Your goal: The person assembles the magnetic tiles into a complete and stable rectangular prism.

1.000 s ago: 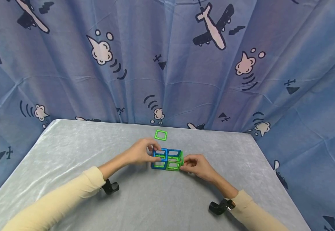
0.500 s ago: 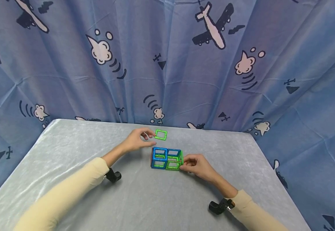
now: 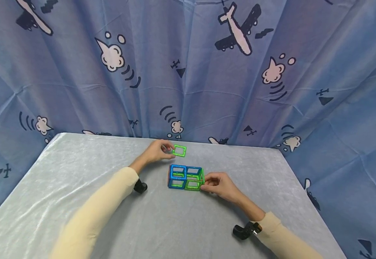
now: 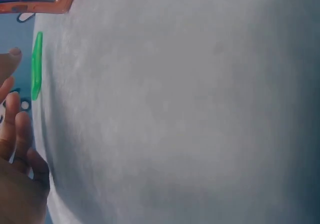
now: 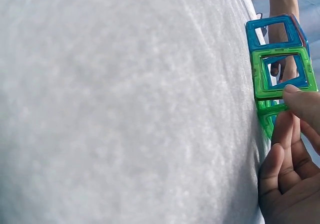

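Green loose tile (image 3: 179,150) at the left hand (image 3: 156,151), seemingly pinched.
Right hand (image 3: 218,185) pinches the block frame (image 3: 186,177)'s right end on the table (image 3: 77,187).

- Head view: bright, even, diffuse light from above; no hard glare.
- Soft sheen on the grey velvet tablecloth (image 3: 77,187), patchy highlights toward the left near edge.
- Faint, short shadows under the sleeves and beside the magnetic tile structure (image 3: 186,177); nothing dark.
- Wide-angle distortion: table edges splay outward, the airplane-print curtain (image 3: 240,72) bows at the corners.
- Head view is sharp in the centre, slightly soft at the borders.
- Left wrist view: dim, strong dark falloff at right and bottom; cloth blurred, left hand (image 4: 15,159) out of focus and in shadow.
- Right wrist view: brighter, cloth nap blurred close to the lens; tiles fairly sharp, right hand (image 5: 290,169) soft.
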Available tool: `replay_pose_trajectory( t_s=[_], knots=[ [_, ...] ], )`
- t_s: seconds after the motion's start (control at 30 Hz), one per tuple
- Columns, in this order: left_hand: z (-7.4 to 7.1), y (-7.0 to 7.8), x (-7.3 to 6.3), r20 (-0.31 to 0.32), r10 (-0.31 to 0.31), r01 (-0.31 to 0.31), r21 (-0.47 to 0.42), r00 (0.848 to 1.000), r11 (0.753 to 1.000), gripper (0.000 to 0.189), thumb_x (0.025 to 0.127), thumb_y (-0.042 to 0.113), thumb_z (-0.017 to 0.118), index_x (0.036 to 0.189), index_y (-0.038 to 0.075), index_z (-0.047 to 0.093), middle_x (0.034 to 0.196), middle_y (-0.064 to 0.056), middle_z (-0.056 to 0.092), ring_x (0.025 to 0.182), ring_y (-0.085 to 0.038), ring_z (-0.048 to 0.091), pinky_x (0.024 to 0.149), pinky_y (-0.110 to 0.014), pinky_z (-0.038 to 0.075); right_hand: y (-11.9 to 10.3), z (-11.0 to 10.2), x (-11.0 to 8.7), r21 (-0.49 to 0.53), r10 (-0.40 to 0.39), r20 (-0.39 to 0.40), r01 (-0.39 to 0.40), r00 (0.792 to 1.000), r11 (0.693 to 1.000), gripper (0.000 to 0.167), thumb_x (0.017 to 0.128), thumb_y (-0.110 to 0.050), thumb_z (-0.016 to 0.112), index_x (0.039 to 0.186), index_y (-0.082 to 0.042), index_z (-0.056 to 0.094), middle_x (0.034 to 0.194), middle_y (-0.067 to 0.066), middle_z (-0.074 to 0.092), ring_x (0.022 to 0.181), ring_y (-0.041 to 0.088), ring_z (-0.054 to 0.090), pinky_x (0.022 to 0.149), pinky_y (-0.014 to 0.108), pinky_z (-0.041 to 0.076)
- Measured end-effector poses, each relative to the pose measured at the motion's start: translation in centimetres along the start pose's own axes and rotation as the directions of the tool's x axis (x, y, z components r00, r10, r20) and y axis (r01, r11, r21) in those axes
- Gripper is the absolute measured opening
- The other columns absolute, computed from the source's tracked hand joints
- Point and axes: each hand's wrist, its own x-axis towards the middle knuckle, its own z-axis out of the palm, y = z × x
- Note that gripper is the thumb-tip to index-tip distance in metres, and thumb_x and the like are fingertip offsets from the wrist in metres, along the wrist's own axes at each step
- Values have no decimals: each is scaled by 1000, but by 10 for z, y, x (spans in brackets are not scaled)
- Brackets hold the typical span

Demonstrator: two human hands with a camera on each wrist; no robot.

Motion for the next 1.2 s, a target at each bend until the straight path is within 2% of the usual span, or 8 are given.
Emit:
replay_pose_trajectory(
  t_s=[0.2, 0.37, 0.7, 0.93, 1.2],
  knots=[
    [7, -5, 10, -2, 0, 0, 34, 1000, 999, 28, 82, 15, 88, 106, 5, 78, 98, -8, 67, 90, -23, 62, 83, -38, 51, 1, 0, 1, -12, 2, -5, -3, 1000, 1000, 14, 90, -1, 78, 103, 3, 75, 84, 13, 69, 65, 12, 57, 54, 21, 44],
    [13, -8, 18, -6, -22, 22, 88, 1000, 996, 26, 81, 19, 90, 102, 9, 80, 92, -2, 66, 86, -18, 60, 79, -35, 50, 1, 0, 1, -11, 7, -7, -7, 1000, 1000, 14, 90, 1, 77, 103, 3, 75, 84, 14, 69, 65, 11, 57, 54, 21, 44],
    [20, -2, 20, -21, -69, 72, 218, 997, 973, 11, 83, 24, 88, 88, 19, 81, 86, 8, 67, 85, -12, 60, 84, -38, 46, 1, 0, 1, -17, 4, -8, -4, 1000, 1000, 14, 90, 1, 77, 103, 3, 75, 84, 14, 69, 65, 11, 57, 54, 20, 43],
    [19, 0, 20, -27, -92, 96, 215, 995, 972, 8, 84, 24, 87, 86, 20, 81, 85, 9, 68, 85, -12, 61, 86, -39, 45, 1, 0, 1, -20, 3, -4, -3, 1000, 1000, 14, 90, 0, 77, 103, 3, 75, 84, 14, 69, 64, 11, 56, 53, 20, 43],
    [12, -2, 16, 1, -24, 24, 167, 1000, 986, 6, 86, 15, 85, 83, 14, 80, 81, 6, 67, 78, -13, 59, 74, -32, 49, 1, 1, 0, -22, -6, -4, 6, 1000, 1000, 15, 90, -2, 78, 103, 4, 74, 83, 14, 69, 64, 10, 56, 53, 20, 42]
  ],
)
